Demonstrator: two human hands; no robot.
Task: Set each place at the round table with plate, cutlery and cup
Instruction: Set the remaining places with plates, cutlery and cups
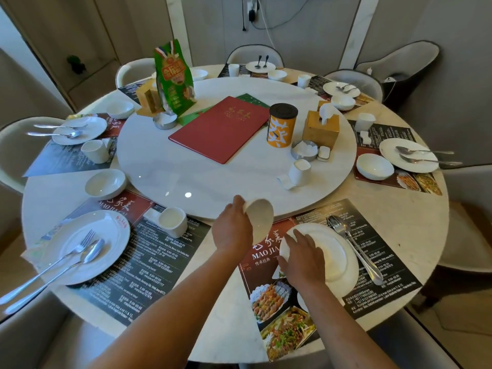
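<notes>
My left hand grips a small white bowl, tilted on edge above the near placemat. My right hand holds the left rim of a white plate that lies on that placemat. A fork and spoon lie on the mat along the plate's right edge. A white cup stands on the white turntable just beyond this place. The place to the left has a plate with fork and spoon, a cup and a bowl.
The turntable carries a red menu, an orange tin, a tissue box, a green bag and ashtrays. Other places around the round table hold plates, bowls and cups. Grey chairs ring the table.
</notes>
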